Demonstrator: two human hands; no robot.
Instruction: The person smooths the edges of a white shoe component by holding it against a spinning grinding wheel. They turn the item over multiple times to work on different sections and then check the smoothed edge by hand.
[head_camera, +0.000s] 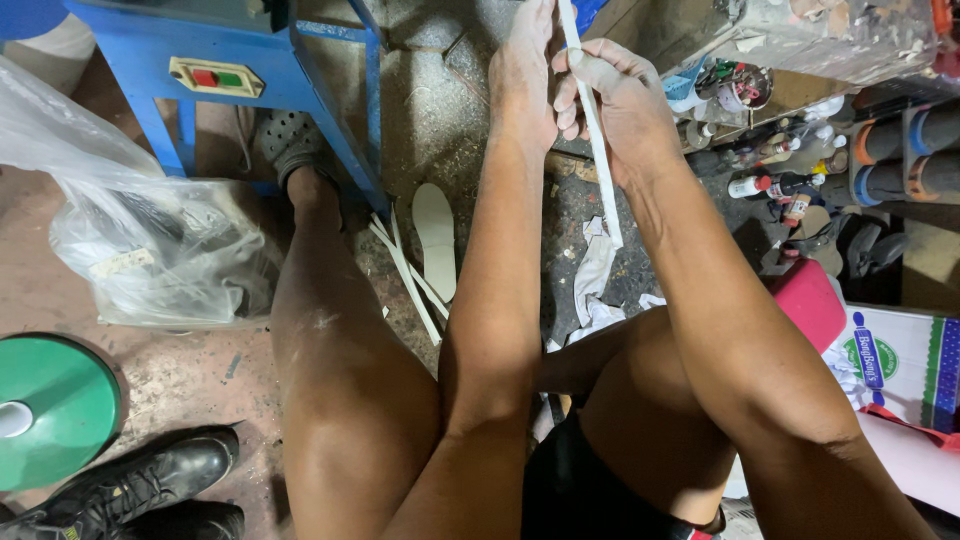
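Observation:
Both my arms reach forward over my bare knees. My right hand (622, 95) is closed around a long thin white strip (598, 150) that runs from the top edge of the view down past my wrist. My left hand (524, 70) is stretched up beside it, fingers near the strip's upper part; its fingertips are cut off by the frame. On the floor below lie a white sole-shaped piece (436, 240) and several loose white strips (410, 275).
A blue metal stand (300, 80) with a switch box is at upper left, my sandalled foot (290, 145) by its leg. Clear plastic bag (150, 250) left, green round lid (55, 410), black shoes (140, 480). Bottles and clutter (780, 185) right; a printed carton (900, 360).

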